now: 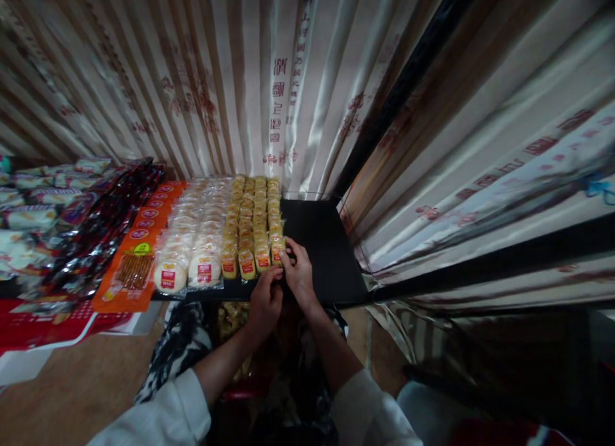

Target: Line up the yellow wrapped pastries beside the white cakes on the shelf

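Small yellow wrapped cakes (246, 263) with red-and-white labels stand in several rows on a black shelf (317, 247). My right hand (298, 270) is closed at the front of the rightmost row, its thumb and fingers on a wrapped cake (277, 250). Just left of it and lower, my left hand (266, 298) has curled fingers near the shelf's front edge, below the labelled packets. Whether anything is between those fingers is hidden. Left of the yellow rows lie round white wrapped cakes (205, 270) in two rows.
Further left are orange snack packs (132, 266), dark shiny packets (103, 228) and white-and-blue packets (36, 218). Pleated printed curtain (250, 81) hangs behind and to the right, with a dark bar (398, 93) crossing it. Gold-wrapped items (233, 321) show below the shelf between my legs.
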The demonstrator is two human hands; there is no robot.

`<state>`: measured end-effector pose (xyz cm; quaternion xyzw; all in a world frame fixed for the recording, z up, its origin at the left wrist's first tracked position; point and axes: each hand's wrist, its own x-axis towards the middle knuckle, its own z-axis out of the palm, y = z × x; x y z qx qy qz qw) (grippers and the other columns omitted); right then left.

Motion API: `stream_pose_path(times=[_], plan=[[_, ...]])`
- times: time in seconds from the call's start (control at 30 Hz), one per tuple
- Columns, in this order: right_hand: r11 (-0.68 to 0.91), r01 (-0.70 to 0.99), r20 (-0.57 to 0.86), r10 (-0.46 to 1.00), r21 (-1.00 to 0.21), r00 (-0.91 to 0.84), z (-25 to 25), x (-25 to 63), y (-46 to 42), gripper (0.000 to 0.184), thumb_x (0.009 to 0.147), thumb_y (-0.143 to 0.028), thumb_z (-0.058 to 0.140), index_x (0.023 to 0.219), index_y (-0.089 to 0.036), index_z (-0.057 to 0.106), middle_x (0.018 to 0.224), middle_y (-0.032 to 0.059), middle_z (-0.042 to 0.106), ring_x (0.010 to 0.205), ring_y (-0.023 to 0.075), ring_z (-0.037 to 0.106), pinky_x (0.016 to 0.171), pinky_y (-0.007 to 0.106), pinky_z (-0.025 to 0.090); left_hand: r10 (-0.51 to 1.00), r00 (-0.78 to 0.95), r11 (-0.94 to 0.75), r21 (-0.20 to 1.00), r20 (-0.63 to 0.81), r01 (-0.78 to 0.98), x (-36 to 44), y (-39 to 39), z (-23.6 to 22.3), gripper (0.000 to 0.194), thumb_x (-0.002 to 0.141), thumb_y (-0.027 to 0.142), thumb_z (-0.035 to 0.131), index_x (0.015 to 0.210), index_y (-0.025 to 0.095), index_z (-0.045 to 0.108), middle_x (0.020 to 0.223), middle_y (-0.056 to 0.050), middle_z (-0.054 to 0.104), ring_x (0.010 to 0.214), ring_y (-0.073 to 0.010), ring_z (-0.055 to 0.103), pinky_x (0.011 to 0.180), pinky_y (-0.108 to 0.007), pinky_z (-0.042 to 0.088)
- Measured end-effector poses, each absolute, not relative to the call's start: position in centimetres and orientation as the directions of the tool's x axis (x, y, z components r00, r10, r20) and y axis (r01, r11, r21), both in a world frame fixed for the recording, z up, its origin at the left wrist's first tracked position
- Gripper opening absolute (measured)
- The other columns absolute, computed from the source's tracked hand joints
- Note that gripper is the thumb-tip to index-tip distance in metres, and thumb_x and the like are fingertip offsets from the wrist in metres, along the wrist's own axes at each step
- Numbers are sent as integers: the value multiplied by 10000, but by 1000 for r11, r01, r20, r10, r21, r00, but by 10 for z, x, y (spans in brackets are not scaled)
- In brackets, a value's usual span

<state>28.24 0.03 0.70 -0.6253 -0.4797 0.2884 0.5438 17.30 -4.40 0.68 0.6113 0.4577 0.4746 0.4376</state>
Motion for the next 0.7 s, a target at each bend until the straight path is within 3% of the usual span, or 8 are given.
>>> stream_pose_path(times=[0.27,0.43,0.7], plan=[[76,299,189,909,-951,372,10,277,-3,402,781,-320,558,1173,-238,604,1112,78,577,971,192,549,744,283,502,960,183,-244,951,210,191,169,-42,5,412,743,52,417,1100,186,575,1235,-78,573,1183,-197,505,1062,-398,362],[102,310,206,923,-945,325,8,278,-3,398,801,-330,545,1183,-236,606,1172,89,560,1027,203,544,782,298,496,944,233,-286,934,236,214,166,-41,5,359,777,76,401,1075,177,573,1232,-95,570,1184,-196,503,1028,-377,396],[92,298,184,937,-950,298,3,282,-1,414,803,-365,563,1203,-262,605,1224,72,560,1122,220,515,929,340,446,964,216,-197,963,155,186,168,-39,8,296,817,148,438,1062,193,597,1252,-83,581,1199,-202,511,1068,-382,356]])
